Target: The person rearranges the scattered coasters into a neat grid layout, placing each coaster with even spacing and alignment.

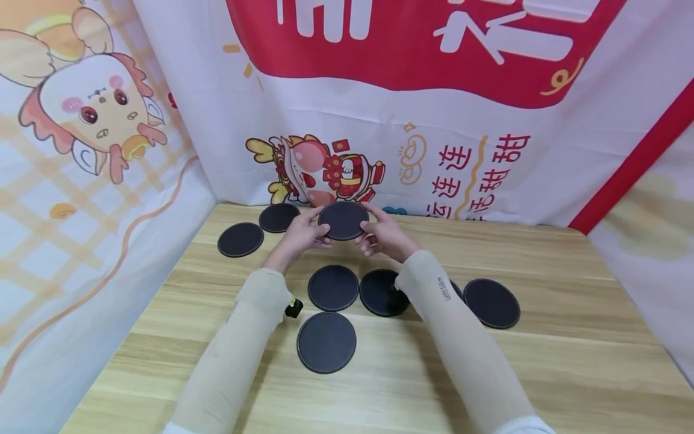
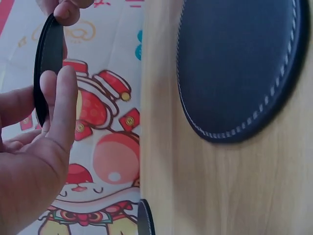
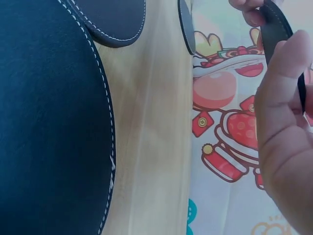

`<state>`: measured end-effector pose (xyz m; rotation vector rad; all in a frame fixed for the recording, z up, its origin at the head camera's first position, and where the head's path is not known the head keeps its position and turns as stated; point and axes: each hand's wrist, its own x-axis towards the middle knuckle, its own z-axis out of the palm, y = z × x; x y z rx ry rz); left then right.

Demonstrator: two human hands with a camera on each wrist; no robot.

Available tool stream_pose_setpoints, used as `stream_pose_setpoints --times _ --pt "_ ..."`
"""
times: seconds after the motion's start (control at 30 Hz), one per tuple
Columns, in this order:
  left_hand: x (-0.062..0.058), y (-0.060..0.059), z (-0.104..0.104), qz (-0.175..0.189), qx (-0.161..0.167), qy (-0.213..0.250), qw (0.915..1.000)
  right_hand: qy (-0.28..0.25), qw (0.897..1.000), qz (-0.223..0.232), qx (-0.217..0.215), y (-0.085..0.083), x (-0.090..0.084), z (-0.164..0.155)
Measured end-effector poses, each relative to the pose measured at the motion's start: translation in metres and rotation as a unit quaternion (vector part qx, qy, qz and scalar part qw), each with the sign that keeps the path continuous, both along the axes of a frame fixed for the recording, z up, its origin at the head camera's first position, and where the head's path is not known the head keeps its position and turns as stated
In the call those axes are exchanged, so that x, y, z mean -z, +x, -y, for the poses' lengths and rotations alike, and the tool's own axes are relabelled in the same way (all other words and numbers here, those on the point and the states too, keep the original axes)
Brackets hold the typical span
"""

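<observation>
Both hands hold one round black coaster (image 1: pixel 344 220) up above the far part of the table. My left hand (image 1: pixel 305 232) pinches its left edge between thumb and fingers, and my right hand (image 1: pixel 386 232) does the same at the right edge. The wrist views show this coaster edge-on, thin and stitched along the rim. Under the forearms lie a coaster (image 1: pixel 333 288), another coaster (image 1: pixel 326 342) just nearer to me, and a glossier coaster (image 1: pixel 384 293) partly overlapped by the right sleeve.
On the far left of the wooden table (image 1: pixel 179 343) lie a coaster (image 1: pixel 240 240) and a smaller-looking coaster (image 1: pixel 279 217). To the right rests a coaster (image 1: pixel 491 303), with one more mostly hidden behind the right forearm. A printed cloth (image 1: pixel 336 102) hangs along the back edge.
</observation>
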<state>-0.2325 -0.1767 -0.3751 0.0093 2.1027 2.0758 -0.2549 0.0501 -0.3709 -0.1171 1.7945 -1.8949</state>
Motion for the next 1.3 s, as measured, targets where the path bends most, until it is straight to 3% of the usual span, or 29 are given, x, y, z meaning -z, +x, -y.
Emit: stream_pose_setpoints --times 0.2,0.4,0.73,1.03,1.3 --pt "-0.008 0.011 -0.003 -0.016 0.043 -0.014 0.9988 -0.035 0.999 -0.014 -0.021 0.011 -0.001 -0.013" --pt "-0.005 0.020 -0.002 -0.022 0.084 -0.027 0.9958 -0.055 0.997 -0.026 -0.040 0.026 0.004 -0.022" --pt "-0.008 0.040 -0.012 -0.027 0.089 -0.016 0.9955 -0.040 0.996 -0.052 -0.061 0.048 0.002 -0.033" --pt "-0.010 0.060 -0.020 -0.034 0.094 -0.041 0.9941 -0.041 0.995 -0.052 -0.076 0.071 0.000 -0.042" --pt "-0.012 0.078 -0.028 -0.034 0.115 -0.051 0.9915 -0.006 0.996 -0.064 -0.060 0.092 -0.001 -0.054"
